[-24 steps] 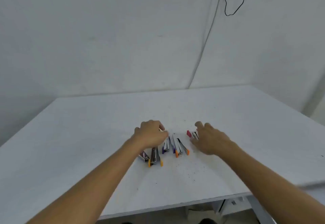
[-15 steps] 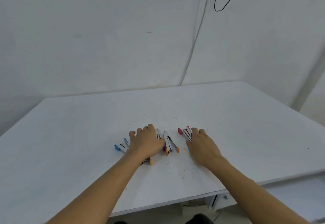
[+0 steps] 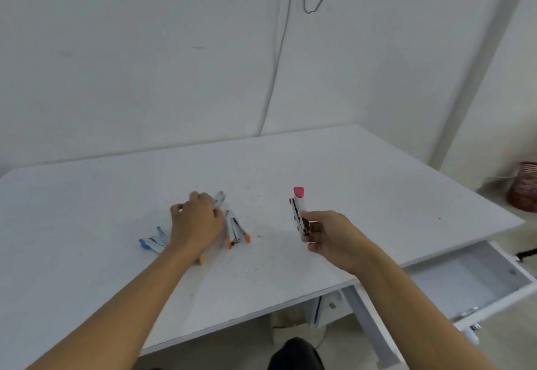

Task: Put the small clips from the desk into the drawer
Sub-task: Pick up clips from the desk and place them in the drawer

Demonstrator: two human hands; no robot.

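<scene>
Right hand (image 3: 325,233): grasps pink clip (image 3: 299,209), now lifted off worktop (image 3: 377,195).
Left hand (image 3: 197,221): still clenched over clips (image 3: 236,230).
Drawer (image 3: 470,279): open, now visible at right.

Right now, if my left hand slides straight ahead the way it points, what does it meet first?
Probably the silver clip peeking out past the left hand, at its fingertips; beyond it the desk looks bare, though depth is unclear.

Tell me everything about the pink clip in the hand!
The pink clip is a slim, shiny, metal-looking clip with a rounded pink cap on top and a second pink tip just below it. It points nearly straight up, lifted above the desk. The right hand pinches its lower end between the fingertips, so that end is partly hidden. Nothing else touches it. Its finer details are blurred.
</scene>
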